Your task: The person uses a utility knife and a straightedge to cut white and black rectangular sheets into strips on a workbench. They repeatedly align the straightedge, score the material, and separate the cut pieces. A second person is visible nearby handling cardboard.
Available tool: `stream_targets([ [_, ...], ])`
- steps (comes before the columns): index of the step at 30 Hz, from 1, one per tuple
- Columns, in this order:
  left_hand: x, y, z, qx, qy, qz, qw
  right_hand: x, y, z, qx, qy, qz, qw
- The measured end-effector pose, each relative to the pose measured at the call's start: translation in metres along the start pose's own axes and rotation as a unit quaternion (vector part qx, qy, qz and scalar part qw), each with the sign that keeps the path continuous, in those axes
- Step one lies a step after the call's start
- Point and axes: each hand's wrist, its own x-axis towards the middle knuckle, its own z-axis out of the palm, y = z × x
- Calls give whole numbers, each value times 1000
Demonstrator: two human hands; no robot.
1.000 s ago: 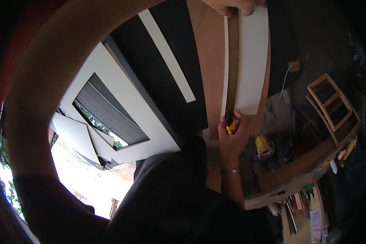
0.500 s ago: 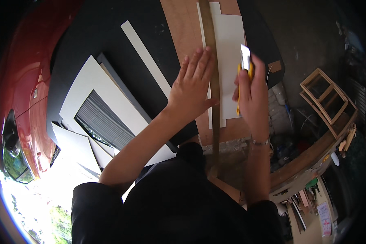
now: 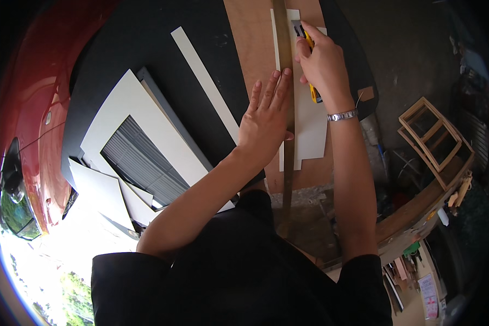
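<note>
My left hand [image 3: 264,120] lies flat with fingers stretched out, pressing on a long brown straight strip [image 3: 283,50]. That strip lies lengthwise over a white sheet [image 3: 312,127], which rests on a reddish-brown board [image 3: 246,41]. My right hand [image 3: 325,64] grips a yellow utility knife [image 3: 315,93]. The knife's blade points away from me, near the far end of the white sheet, just right of the strip. Whether the tip touches the sheet I cannot tell. A metal-banded watch or bracelet [image 3: 342,116] circles my right wrist.
Left on the black surface [image 3: 146,41] lie a narrow white strip [image 3: 204,81] and a white frame-shaped panel [image 3: 107,111] with a rectangular opening. A red car [image 3: 38,98] stands at far left. Wooden frames [image 3: 432,133] lean at right, beside a wooden beam [image 3: 407,217].
My right hand has moved away from me and slightly left, carrying the knife from above the sheet's right part to its far end beside the strip. My left hand stays on the strip.
</note>
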Motion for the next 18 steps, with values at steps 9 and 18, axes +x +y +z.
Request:
stream_targets([
  [9, 2, 4, -6, 23, -27, -7, 999, -1, -7, -4, -23, -24, -2, 999],
  [18, 1, 5, -5, 18, -20, -20, 999, -2, -14, -6, -30, -36, 16, 999],
])
